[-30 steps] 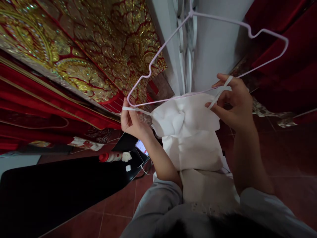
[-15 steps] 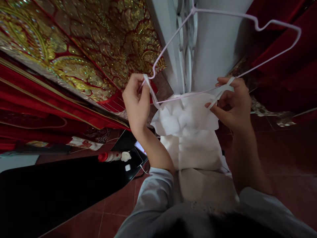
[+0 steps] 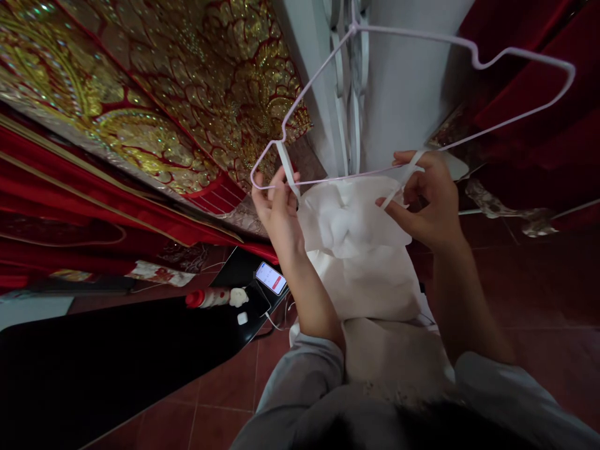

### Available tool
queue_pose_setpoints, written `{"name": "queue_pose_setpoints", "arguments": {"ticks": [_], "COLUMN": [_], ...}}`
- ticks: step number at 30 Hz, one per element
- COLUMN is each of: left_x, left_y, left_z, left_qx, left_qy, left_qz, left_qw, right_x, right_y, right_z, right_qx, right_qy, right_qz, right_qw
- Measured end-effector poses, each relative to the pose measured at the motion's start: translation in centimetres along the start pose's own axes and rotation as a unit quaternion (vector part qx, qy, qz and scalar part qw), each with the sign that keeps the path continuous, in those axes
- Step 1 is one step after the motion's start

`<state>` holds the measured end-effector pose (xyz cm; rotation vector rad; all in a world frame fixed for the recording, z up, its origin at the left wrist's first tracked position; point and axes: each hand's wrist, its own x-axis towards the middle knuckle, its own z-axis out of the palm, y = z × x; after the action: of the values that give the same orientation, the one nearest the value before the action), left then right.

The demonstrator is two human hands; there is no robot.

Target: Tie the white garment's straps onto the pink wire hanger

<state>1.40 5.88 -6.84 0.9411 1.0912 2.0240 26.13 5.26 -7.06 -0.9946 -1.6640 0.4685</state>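
Observation:
A thin pink clothes hanger (image 3: 417, 34) spans the view in front of me. Below its lower bar hangs a white garment (image 3: 347, 215) with ruffled tiers and two straps. One strap (image 3: 285, 162) is looped over the hanger's left end. My left hand (image 3: 284, 215) has its fingers around the lower bar beside that strap. The other strap (image 3: 405, 178) is stretched between the thumb and forefinger of my right hand (image 3: 434, 203). The bar passes behind those fingers, and the hanger's right end sticks out beyond them.
Red and gold sequinned garments (image 3: 225, 81) hang at the left, and dark red cloth (image 3: 529, 94) at the right. A black table (image 3: 117, 362) carries a phone (image 3: 270, 279), a red-capped bottle (image 3: 209, 297) and a small white case (image 3: 242, 319). A pale panel (image 3: 403, 87) stands ahead.
My left hand has moved off the hanger's left end, down and right along the lower bar, leaving the strap over that end. My right hand has shifted slightly left with its strap.

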Motion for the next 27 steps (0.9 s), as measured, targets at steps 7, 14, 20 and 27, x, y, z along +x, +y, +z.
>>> {"name": "queue_pose_setpoints", "arguments": {"ticks": [7, 14, 20, 27], "left_x": [-0.9, -0.8, -0.9, -0.7], "left_y": [1.3, 2.1, 2.0, 2.3], "left_z": [1.4, 1.5, 1.4, 1.2], "left_qx": [-0.027, -0.063, -0.083, -0.077], "left_qy": [0.017, 0.01, -0.007, 0.002], "left_qz": [-0.043, -0.015, -0.004, -0.009], "left_qw": [0.999, 0.998, 0.997, 0.997], "right_x": [0.7, 5.9, 7.7, 8.7], "right_y": [0.9, 7.7, 2.5, -2.2], "right_z": [-1.7, -7.6, -8.3, -6.2], "right_qx": [-0.028, 0.066, -0.147, -0.286], "right_qy": [0.193, 0.328, 0.168, 0.109], "right_qz": [-0.074, -0.194, -0.144, -0.023], "right_qw": [0.978, 0.922, 0.964, 0.952]}}
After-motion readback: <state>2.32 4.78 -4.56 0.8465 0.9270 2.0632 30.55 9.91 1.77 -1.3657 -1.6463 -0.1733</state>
